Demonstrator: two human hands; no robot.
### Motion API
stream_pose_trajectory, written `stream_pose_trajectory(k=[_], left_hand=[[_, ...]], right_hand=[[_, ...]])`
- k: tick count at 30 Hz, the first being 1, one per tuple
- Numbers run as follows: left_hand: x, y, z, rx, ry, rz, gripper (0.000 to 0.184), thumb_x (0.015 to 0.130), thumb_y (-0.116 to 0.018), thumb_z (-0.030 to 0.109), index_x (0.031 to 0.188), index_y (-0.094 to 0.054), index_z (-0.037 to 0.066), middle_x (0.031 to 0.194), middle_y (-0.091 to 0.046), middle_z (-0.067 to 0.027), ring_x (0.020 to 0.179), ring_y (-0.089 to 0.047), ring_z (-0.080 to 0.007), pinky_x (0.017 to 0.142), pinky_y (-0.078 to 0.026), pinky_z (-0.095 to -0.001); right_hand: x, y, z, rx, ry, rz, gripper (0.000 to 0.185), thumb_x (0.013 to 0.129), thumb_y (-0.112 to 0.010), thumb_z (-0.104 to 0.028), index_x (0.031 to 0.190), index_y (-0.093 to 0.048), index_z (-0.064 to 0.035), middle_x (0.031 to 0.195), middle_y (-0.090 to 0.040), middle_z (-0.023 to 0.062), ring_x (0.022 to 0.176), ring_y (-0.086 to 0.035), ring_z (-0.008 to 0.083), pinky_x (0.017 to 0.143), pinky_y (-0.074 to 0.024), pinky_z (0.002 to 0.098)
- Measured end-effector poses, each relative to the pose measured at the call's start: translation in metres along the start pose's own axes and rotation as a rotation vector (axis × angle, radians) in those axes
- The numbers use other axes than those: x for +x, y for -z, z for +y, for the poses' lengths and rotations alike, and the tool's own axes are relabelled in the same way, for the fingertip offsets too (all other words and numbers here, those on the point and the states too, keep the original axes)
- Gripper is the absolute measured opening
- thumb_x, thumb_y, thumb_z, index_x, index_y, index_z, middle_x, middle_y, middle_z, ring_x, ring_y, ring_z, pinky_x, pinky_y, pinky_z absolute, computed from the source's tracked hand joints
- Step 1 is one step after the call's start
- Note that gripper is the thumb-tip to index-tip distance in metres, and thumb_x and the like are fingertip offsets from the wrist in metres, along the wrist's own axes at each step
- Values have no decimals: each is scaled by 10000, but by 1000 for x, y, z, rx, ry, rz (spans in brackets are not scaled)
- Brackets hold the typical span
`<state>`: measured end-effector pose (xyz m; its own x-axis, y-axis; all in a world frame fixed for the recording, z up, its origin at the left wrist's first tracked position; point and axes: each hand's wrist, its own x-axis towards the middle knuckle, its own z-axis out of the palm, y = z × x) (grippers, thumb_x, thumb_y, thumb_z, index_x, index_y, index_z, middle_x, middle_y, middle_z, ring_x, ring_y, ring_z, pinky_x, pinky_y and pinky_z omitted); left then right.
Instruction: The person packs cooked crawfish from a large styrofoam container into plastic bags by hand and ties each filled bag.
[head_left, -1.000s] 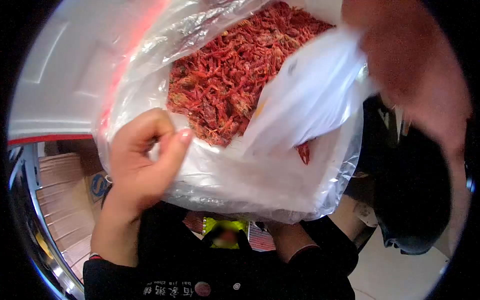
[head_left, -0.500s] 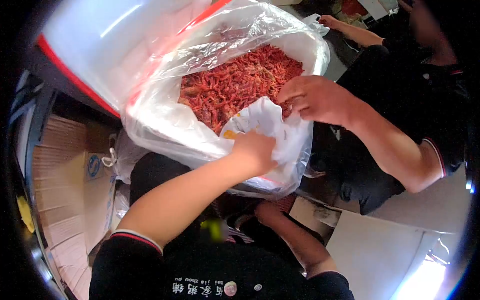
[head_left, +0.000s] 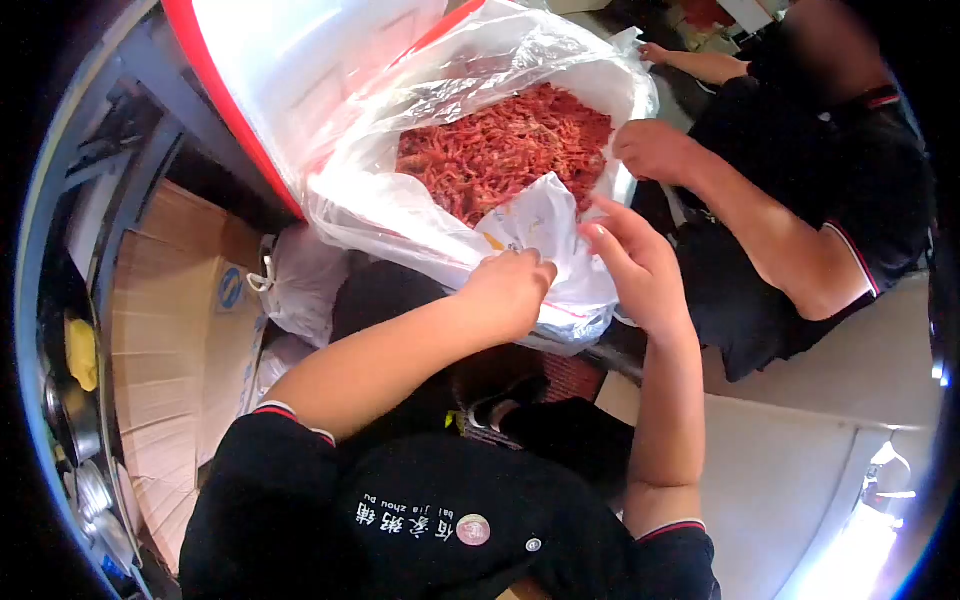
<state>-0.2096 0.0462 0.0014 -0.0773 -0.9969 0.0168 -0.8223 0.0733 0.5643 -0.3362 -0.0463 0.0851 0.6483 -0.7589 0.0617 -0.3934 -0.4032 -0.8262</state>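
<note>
A clear plastic bag (head_left: 360, 205) lines a white container and holds a heap of red crayfish (head_left: 500, 140). White sheeting (head_left: 545, 225) with yellow marks lies over the near edge of the heap. My left hand (head_left: 508, 290) is closed on this white sheeting at the near rim. Just right of it, my right hand (head_left: 640, 262) is raised at the sheeting's right edge, thumb and fingers apart, with nothing visible between them.
A co-worker in black (head_left: 800, 170) stands at the right, one hand (head_left: 655, 152) at the bag's right rim. On the left are a cardboard box (head_left: 165, 330), a tied white bag (head_left: 303, 283) and metal dishes (head_left: 95, 490). A red-edged white lid (head_left: 290, 70) rises behind.
My right hand has come up from below to the sheeting. My left hand has moved from the bag's left side onto the white sheeting. The co-worker's hand has drawn back to the right rim.
</note>
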Motion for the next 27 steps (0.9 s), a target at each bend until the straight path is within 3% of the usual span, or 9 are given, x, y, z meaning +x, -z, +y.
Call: stream_pose_trajectory(k=[3,7,9,11,13,15,17,21,27], left_hand=[[-17,12,-17,-121,-38,17,267,711,-634,158,939,-606,22,971,-550,-175,940,-548,-332,788,-467,-406],[-5,15,-19,-179,-163,293,177,706,-627,160,792,-615,6,947,-549,-160,920,-538,-335,759,-460,-378],[2,18,-18,-155,-205,416,165,703,-622,153,761,-615,-1,936,-556,-155,898,-541,-337,746,-459,-371],[6,19,-20,-443,-262,280,182,690,-598,105,843,-625,9,926,-581,-148,875,-559,-342,742,-460,-390],[4,23,-13,-549,-255,285,186,687,-577,71,860,-625,21,923,-594,-149,869,-568,-341,747,-462,-397],[3,18,-11,-669,-254,275,206,684,-555,36,877,-624,33,921,-607,-150,862,-577,-341,752,-464,-403],[4,13,-25,-529,-192,216,249,692,-513,-15,908,-618,49,948,-614,-160,878,-581,-347,768,-462,-418],[-6,34,-48,-470,117,343,264,728,-457,-29,931,-610,42,873,-621,-185,873,-588,-349,772,-461,-409],[-2,42,-65,-440,224,642,320,723,-421,-48,979,-598,26,830,-617,-179,816,-595,-354,760,-466,-387]], right_hand=[[-9,6,36,-551,55,28,504,762,-648,-136,1236,-505,-44,1119,-568,125,903,-563,151,739,-463,269],[-24,1,83,-605,95,-49,694,666,-689,-104,1306,-421,-65,1229,-489,171,978,-553,267,846,-455,359],[-21,-10,79,-340,-333,-105,778,642,-689,-84,1349,-364,-100,1241,-466,163,999,-549,297,851,-453,357],[-15,-25,72,-350,-377,-85,761,657,-684,-81,1348,-367,-109,1164,-504,162,991,-544,329,848,-454,357],[-8,-39,81,-469,103,-55,725,673,-673,-68,1338,-386,-114,1132,-511,162,973,-541,334,837,-457,362],[-1,-37,75,-455,135,-93,552,737,-649,-146,1262,-483,-97,1023,-558,191,944,-556,353,844,-452,372],[17,-34,65,-592,-563,-54,369,807,-598,-264,1085,-591,-22,882,-604,203,870,-584,372,790,-462,402],[17,-1,59,79,-478,369,401,912,-487,-329,906,-593,57,757,-612,85,670,-560,119,589,-437,269],[2,13,18,101,-200,695,261,887,-550,-213,932,-582,42,758,-602,60,660,-494,99,585,-408,259]])
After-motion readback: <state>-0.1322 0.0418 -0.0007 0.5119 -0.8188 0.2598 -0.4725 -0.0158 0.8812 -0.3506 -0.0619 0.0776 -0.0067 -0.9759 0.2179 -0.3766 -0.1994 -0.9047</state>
